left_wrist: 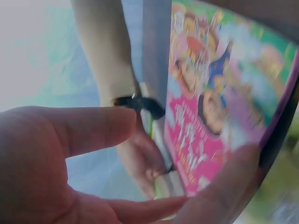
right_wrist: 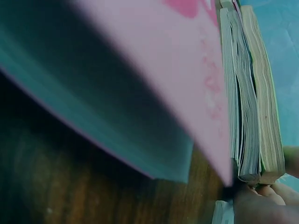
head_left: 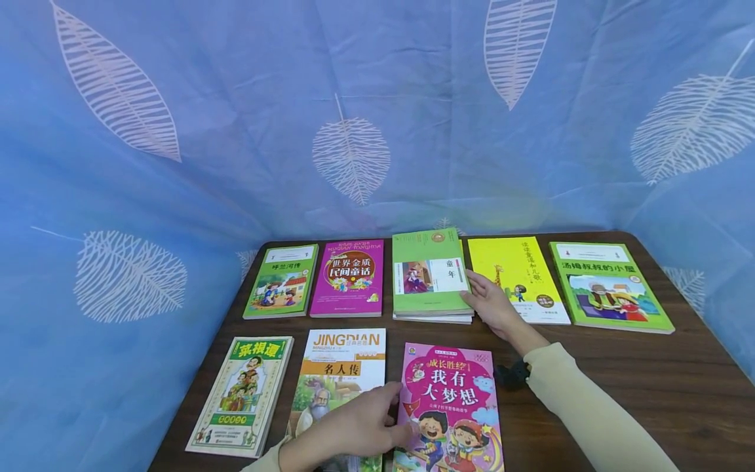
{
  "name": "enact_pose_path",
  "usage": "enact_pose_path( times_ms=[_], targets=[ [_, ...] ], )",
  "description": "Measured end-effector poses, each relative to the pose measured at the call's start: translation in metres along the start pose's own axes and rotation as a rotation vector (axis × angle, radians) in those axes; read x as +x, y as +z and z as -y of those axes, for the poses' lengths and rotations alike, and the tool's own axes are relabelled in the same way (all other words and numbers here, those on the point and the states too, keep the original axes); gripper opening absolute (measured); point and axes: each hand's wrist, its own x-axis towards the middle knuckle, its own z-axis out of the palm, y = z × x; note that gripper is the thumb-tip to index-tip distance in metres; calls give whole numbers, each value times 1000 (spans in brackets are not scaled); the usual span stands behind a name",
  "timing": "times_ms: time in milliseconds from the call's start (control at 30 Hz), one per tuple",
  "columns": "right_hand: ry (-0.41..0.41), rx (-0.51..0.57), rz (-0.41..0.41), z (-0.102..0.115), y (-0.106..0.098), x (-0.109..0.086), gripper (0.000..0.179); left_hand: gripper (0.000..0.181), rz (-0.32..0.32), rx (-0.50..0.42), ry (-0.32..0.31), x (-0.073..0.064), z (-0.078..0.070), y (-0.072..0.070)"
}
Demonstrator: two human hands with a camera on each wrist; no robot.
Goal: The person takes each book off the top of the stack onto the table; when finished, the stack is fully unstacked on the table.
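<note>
In the head view a green book (head_left: 430, 269) tops a stack of books. My right hand (head_left: 494, 303) grips its right edge; in the right wrist view, digits (right_wrist: 257, 203) bend about the stack's corner, one against the cover side. A pink children's book (head_left: 451, 400) is nearer to me. My left hand (head_left: 361, 423) holds it by its left edge, thumb over the cover and the other fingertips mostly hidden. The left wrist view is blurred, with the pink book's cover (left_wrist: 210, 112) upside down. Its pages and cover stand slightly apart in the right wrist view.
Left of the stack lie a purple book (head_left: 347, 278) and a green-framed book (head_left: 280, 282). To its right are a yellow book (head_left: 519, 282) and another green book (head_left: 610, 285). Nearer are a cream-green book (head_left: 242, 396) and a white-orange book (head_left: 339, 373), on a dark wooden table (head_left: 702, 393).
</note>
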Motion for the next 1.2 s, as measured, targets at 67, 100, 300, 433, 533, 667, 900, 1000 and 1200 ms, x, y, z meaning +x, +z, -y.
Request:
enact_pose_path(
  times_ms=[67,100,300,433,533,667,900,1000,1200],
  targets=[
    [-5,4,-5,1,0,1,69,63,-50,52,11,6,-4,-11],
    [-8,1,-6,0,0,1,69,66,-76,73,22,11,-4,-17],
    [26,-3,-2,-6,4,-3,69,72,-207,-14,79,50,18,-61],
    [33,4,-16,-7,5,-4,68,73,-329,-111,91,87,36,-84],
    [26,-2,-22,-4,5,-4,68,72,-405,-171,88,114,42,-96],
    [16,-8,-27,2,3,-2,69,73,-472,-230,53,142,44,-103],
    [43,-1,-42,5,6,-1,69,64,-556,-402,8,172,45,-95],
    [65,-16,-49,7,7,-3,71,59,-603,-448,18,178,44,-89],
    [88,-131,-103,11,6,-2,84,53,-600,-458,47,189,44,-87]
  ],
)
